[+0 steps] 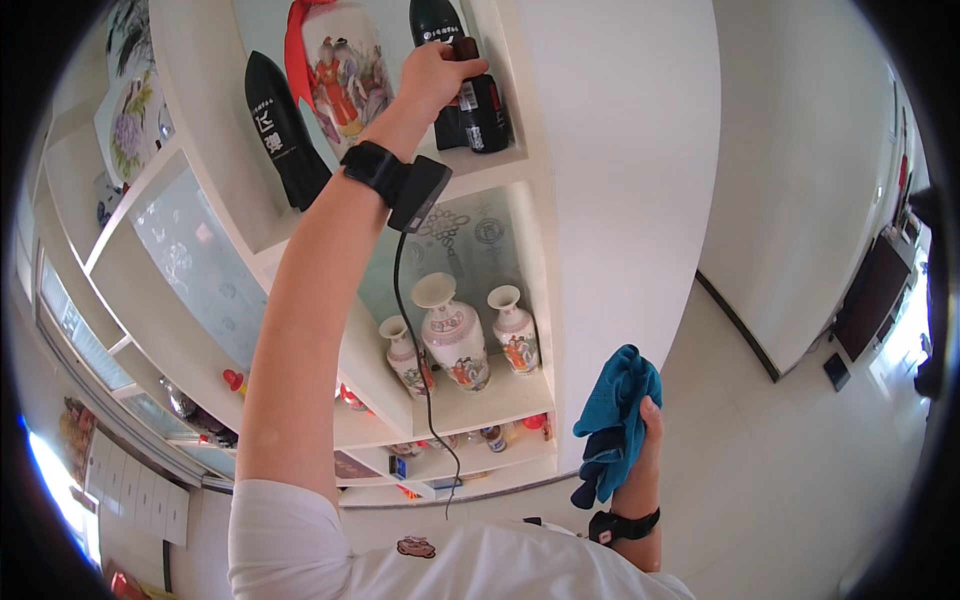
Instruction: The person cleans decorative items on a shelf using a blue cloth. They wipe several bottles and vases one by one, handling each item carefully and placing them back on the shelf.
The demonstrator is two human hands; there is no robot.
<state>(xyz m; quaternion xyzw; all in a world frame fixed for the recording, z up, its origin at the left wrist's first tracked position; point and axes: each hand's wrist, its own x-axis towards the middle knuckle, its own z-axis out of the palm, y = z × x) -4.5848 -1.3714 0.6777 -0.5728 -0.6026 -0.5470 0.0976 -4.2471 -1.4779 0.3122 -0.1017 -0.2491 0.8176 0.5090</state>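
Observation:
My left hand (439, 71) reaches up to a shelf and grips a small black bottle (486, 116) by its neck, below a dark brown cap (465, 49). The bottle bears writing and stands at the shelf's right end, in front of a dark bullet-shaped bottle (433, 19). Left of my wrist, a matching bullet-shaped bottle (281, 131) leans in view. Between them is a large porcelain vase (345, 67) with painted figures and a red ribbon (298, 56). Lower down, my right hand (649, 435) holds a crumpled teal cloth (619, 405) with a dark blue part.
Below, a shelf carries three painted porcelain vases (456, 341). Small bottles (493, 438) sit on a lower shelf. A black cable (409, 315) hangs from the device on my left wrist. White wall (630, 150) borders the shelving; tiled floor (735, 465) lies right.

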